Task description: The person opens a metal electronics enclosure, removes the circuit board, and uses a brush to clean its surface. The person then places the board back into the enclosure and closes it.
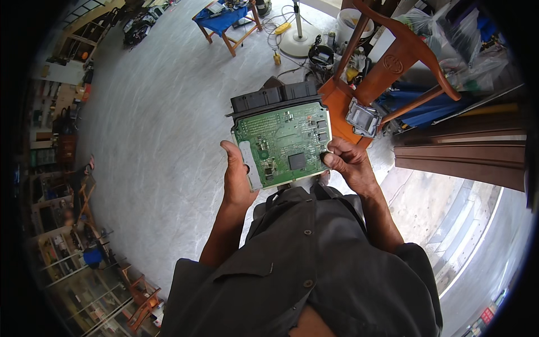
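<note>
Held up before me is a green circuit board [281, 143] with a black connector block [275, 98] along its far edge. A large dark square chip sits near its lower right, and a pale grey strip runs down its left side. My left hand [237, 174] supports the left edge, thumb raised and the other fingers hidden beneath. My right hand [351, 163] grips the right edge, its thumb on the board's face near the corner. Beyond, a grey metal housing [364, 119] rests on the seat of a wooden chair [339, 95].
A small wooden stool with a blue cloth [224, 21] stands far ahead. Near it are a round white stand base [297, 42] and loose cables. Plastic bags [463, 48] pile up at the right. Shelves and glass cabinets [84, 292] line the left over a grey tiled floor [146, 123].
</note>
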Action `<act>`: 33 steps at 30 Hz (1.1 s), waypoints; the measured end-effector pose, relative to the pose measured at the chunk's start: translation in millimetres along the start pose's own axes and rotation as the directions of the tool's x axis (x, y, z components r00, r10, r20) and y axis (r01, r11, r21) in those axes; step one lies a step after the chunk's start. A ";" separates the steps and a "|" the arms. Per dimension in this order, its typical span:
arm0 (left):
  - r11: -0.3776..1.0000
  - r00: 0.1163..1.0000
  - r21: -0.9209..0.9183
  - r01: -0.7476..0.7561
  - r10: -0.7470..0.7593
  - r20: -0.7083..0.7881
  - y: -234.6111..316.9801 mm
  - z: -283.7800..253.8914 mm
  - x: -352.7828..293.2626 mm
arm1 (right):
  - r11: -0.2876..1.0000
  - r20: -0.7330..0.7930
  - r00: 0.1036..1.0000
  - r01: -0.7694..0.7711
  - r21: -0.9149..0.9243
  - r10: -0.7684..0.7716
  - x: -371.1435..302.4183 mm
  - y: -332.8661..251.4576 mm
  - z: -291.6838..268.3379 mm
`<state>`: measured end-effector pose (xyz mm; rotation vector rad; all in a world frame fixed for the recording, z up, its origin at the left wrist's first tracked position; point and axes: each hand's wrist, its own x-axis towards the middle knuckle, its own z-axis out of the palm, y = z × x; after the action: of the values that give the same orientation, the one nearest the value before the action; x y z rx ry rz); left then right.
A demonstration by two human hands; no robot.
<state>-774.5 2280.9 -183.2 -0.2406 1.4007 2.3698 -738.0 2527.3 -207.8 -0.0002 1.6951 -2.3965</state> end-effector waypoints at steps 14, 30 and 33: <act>0.974 0.995 -0.205 0.094 -0.095 0.003 -14.8 34.8 10.3 | 0.996 0.004 0.998 -0.060 0.070 0.060 0.4 -6.0 -35.3; 0.999 1.000 -0.047 -0.017 0.017 -0.002 -31.4 14.4 -3.3 | 0.941 0.239 0.951 -0.253 0.226 0.198 10.2 23.9 -58.3; 0.982 0.998 -0.186 0.000 -0.013 -0.067 -31.8 22.1 -8.0 | 0.936 0.275 0.937 -0.280 0.213 0.217 16.9 26.5 -59.1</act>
<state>-753.5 2312.1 -195.4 -0.3791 1.2046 2.5106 -757.1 2571.1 -254.6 -0.0407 1.1984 -2.2889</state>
